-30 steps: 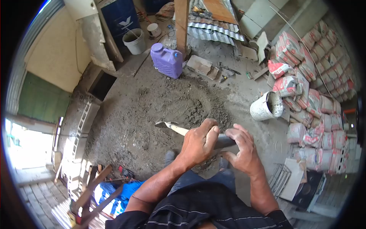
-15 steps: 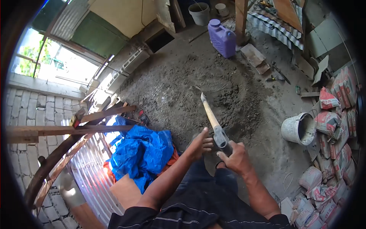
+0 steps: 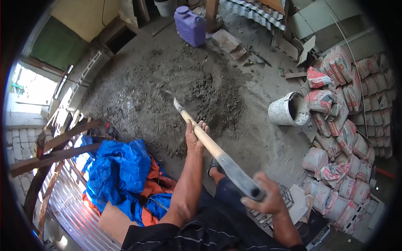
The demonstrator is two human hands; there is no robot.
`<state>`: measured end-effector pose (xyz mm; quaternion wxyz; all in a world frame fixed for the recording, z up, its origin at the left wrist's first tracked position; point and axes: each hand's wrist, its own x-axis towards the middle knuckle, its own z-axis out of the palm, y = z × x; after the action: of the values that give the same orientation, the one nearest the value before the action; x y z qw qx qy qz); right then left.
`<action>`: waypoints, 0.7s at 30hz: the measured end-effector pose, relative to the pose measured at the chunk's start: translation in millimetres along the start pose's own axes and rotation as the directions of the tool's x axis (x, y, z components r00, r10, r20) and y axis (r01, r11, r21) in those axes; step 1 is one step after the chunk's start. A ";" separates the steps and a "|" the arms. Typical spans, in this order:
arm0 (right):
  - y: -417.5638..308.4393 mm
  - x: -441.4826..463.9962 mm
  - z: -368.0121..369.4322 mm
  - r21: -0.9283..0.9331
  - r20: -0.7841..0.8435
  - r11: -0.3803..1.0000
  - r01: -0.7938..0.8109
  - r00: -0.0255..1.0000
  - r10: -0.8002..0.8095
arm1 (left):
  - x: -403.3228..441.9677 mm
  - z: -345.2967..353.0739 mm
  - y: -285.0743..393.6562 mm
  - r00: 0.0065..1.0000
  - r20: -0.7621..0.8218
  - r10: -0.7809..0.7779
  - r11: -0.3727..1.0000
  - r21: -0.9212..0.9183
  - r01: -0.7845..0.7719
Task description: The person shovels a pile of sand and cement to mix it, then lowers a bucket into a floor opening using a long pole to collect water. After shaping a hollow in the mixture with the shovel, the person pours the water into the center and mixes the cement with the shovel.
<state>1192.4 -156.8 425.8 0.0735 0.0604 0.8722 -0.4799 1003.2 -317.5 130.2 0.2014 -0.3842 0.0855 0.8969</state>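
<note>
1. Shovel [image 3: 212, 146] slants from upper left of the frame's centre to the lower right, its head end at the grey mix [image 3: 146, 79]
2. I see the left hand [image 3: 195, 137] near centre, curled around the pale shaft from below
3. Right hand [image 3: 271, 200], lower right, is at the grey handle end; it blurs and I cannot tell whether it grips
4. White bucket [image 3: 279, 112] right of centre, purple jerrycan [image 3: 190, 28] at top

Bright left glare, seemingly daylight

Bucket [image 3: 278, 111] between shovel [image 3: 209, 144] and sacks [image 3: 347, 136] (tarp [image 3: 117, 171] at left)
</note>
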 end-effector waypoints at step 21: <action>369.0 -449.8 -63.6 0.429 -0.718 0.423 -0.798 -0.017 0.696 | -55.9 -316.1 -439.7 0.745 -0.636 -0.203 0.657 0.475 0.585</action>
<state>1694.5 77.7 237.5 -0.1003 0.7309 0.6381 -0.2205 1432.8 -33.8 -46.9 0.4878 -0.5306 0.3528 0.5968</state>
